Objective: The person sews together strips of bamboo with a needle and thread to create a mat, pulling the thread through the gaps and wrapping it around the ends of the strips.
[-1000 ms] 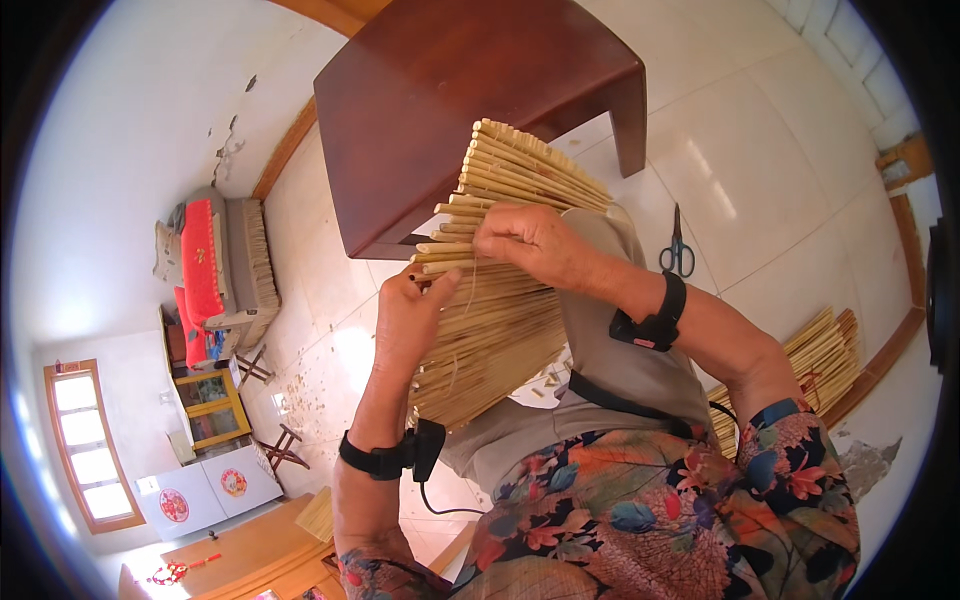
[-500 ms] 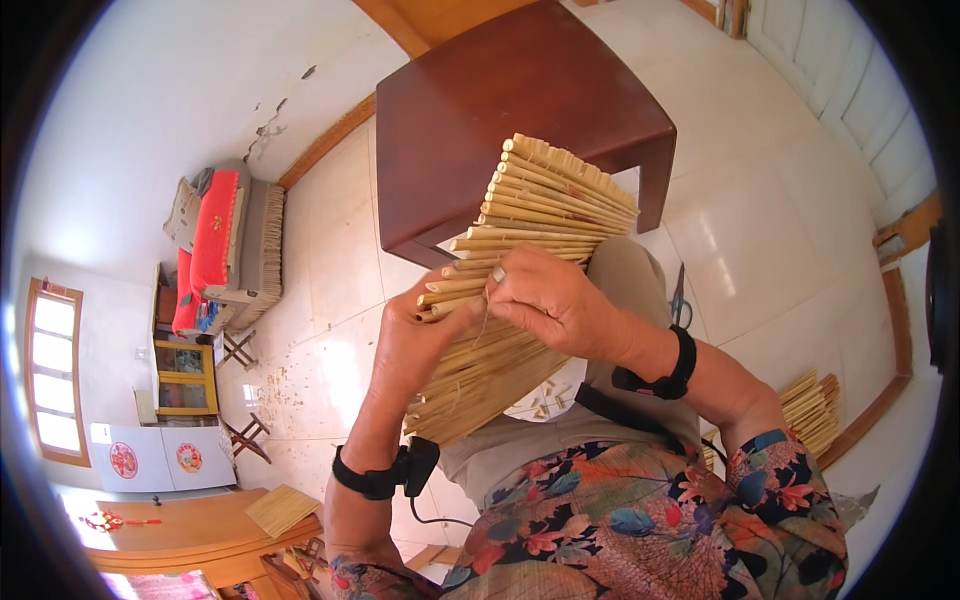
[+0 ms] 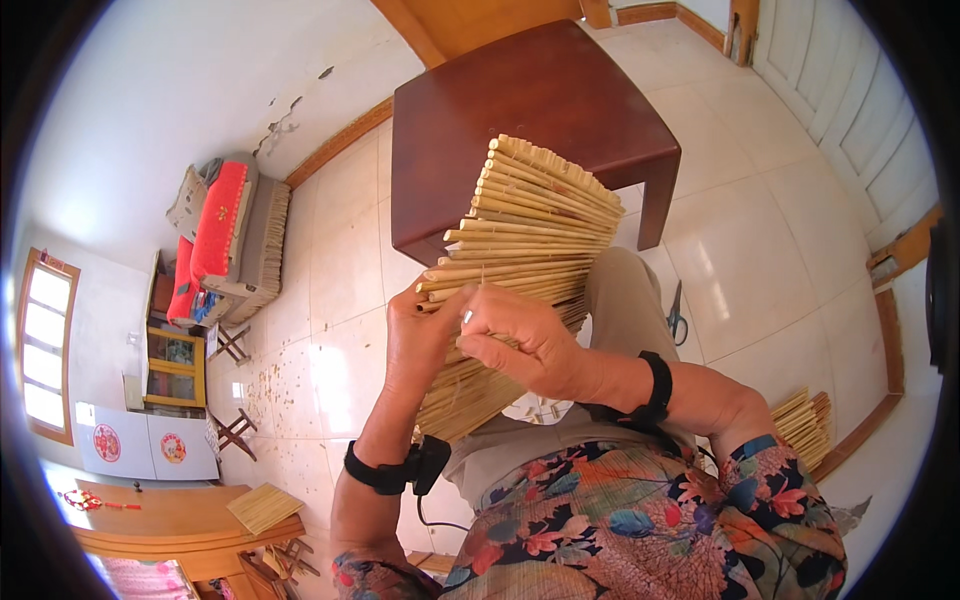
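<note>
Pale glossy floor tiles point(image 3: 740, 240) spread around the seated person point(image 3: 640, 510) I watch from my end. Nearest, one straw-coloured mat of round stalks point(image 3: 545, 210) lies over the lap at the centre, fanning toward one o'clock; its stalks overlap too much for me to count. The left hand point(image 3: 412, 330) is clamped on the mat's edge near the stalk ends. The right hand point(image 3: 525, 338), just beside it, has its fingers together, seemingly pinching one thin pale strand point(image 3: 483, 273). I judge this to be lacing stalks in place; the next move calls for a taut strand and level ends. Beyond: one pair of dark scissors with blue-green handles point(image 3: 677, 305) at three o'clock, one red-brown wooden table point(image 3: 520, 95) at twelve, one bundle of straw-coloured stalks point(image 3: 805, 425) at four, two dark-legged folding stools point(image 3: 232, 432) between eight and nine, one grey sofa with a red cover point(image 3: 255, 240) past nine.
</note>
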A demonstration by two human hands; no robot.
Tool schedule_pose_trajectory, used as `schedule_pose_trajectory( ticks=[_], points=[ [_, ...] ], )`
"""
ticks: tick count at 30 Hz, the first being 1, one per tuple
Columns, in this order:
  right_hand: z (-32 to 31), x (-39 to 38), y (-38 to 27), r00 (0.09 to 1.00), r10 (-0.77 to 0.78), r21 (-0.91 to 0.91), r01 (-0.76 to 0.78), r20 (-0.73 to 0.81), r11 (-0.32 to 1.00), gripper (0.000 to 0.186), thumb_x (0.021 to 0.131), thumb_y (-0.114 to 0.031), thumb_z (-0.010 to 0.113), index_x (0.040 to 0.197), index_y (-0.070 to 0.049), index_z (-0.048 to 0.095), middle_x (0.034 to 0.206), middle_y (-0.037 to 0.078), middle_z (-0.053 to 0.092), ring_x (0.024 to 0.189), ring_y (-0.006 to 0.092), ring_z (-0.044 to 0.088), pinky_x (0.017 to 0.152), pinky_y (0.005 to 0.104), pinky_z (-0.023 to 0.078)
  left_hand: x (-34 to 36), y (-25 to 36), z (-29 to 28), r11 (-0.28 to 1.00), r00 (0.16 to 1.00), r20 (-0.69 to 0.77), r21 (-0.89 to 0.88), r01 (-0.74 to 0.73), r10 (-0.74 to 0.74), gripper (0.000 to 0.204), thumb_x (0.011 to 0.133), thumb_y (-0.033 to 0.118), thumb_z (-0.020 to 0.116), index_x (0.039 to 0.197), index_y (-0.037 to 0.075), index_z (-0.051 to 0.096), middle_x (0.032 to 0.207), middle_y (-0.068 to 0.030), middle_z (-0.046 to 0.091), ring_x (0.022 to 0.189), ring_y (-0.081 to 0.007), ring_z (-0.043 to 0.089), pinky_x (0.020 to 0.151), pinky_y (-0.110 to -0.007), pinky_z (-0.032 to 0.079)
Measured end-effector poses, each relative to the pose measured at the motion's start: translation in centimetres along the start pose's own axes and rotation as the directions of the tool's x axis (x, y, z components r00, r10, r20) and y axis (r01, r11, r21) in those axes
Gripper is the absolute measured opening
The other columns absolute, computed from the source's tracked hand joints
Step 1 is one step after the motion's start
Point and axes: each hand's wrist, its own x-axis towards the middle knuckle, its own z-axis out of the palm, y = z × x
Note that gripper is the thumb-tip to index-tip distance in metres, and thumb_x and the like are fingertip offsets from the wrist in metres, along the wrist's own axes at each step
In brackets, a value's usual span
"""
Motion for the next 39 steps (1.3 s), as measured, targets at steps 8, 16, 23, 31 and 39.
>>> schedule_pose_trajectory(
  ticks=[8, 16, 23, 31, 39],
  points=[
    [1.2, -0.9, -0.6, 0.995, 0.001, -0.027, -0.004, -0.097, 1.000, 0.012, 0.086, -0.004, 0.058, 0.076, 0.000, 0.051, 0.071, 0.009, 0.043, 0.066, 0.0232, 0.042, 0.062, 0.0323, 0.038, -0.2, -0.2, 0.4, 0.998, 0.998, -0.036, 0.025, 0.053, -0.052, 0.017, 0.082, 0.012, 0.066, 0.087, -0.004, 0.066, 0.077, -0.0028, 0.065, 0.067, -0.0059, 0.054, 0.060, -0.022, 0.045],
    [-3.9, -1.6, -1.2, 0.989, -0.116, -0.308, 0.082, -0.092, 0.948, 0.007, 0.085, -0.005, 0.059, 0.079, -0.003, 0.056, 0.091, 0.008, 0.060, 0.087, 0.0203, 0.057, 0.077, 0.0272, 0.045, 0.5, -0.3, -1.2, 0.972, 0.988, -0.008, -0.180, 0.153, -0.157, 0.022, 0.081, 0.013, 0.068, 0.094, -0.005, 0.065, 0.082, -0.0057, 0.067, 0.071, -0.0087, 0.058, 0.064, -0.024, 0.048],
    [-14.9, -8.6, -2.6, 0.736, 0.666, 0.020, -0.669, -0.121, 0.743, 0.009, 0.085, -0.011, 0.058, 0.080, -0.004, 0.061, 0.068, 0.003, 0.061, 0.060, 0.0078, 0.055, 0.053, 0.0207, 0.042, 0.7, -0.5, -1.4, 0.983, 0.984, -0.041, -0.074, 0.168, -0.171, 0.025, 0.080, 0.012, 0.069, 0.097, -0.006, 0.064, 0.084, -0.0059, 0.067, 0.071, -0.0092, 0.059, 0.064, -0.023, 0.048],
    [-21.0, -12.8, -3.5, 0.664, 0.597, -0.231, -0.733, -0.451, 0.640, 0.013, 0.084, -0.014, 0.060, 0.081, -0.002, 0.063, 0.070, 0.002, 0.059, 0.057, 0.0071, 0.050, 0.054, 0.0208, 0.043, 0.8, -1.9, -2.0, 0.983, 0.989, -0.031, -0.125, 0.137, -0.141, 0.022, 0.080, 0.012, 0.070, 0.093, -0.005, 0.065, 0.082, -0.0052, 0.067, 0.070, -0.0076, 0.059, 0.063, -0.023, 0.048],
    [-22.0, -12.8, -2.4, 0.570, 0.392, 0.011, -0.558, -0.722, 0.830, 0.012, 0.088, -0.014, 0.058, 0.085, -0.002, 0.060, 0.080, 0.005, 0.060, 0.057, 0.0085, 0.051, 0.053, 0.0239, 0.046, 0.4, -0.8, -1.0, 0.987, 0.993, -0.042, -0.122, 0.103, -0.109, 0.020, 0.080, 0.008, 0.069, 0.095, -0.004, 0.065, 0.083, -0.0052, 0.067, 0.072, -0.0076, 0.059, 0.065, -0.023, 0.048]
  ],
)
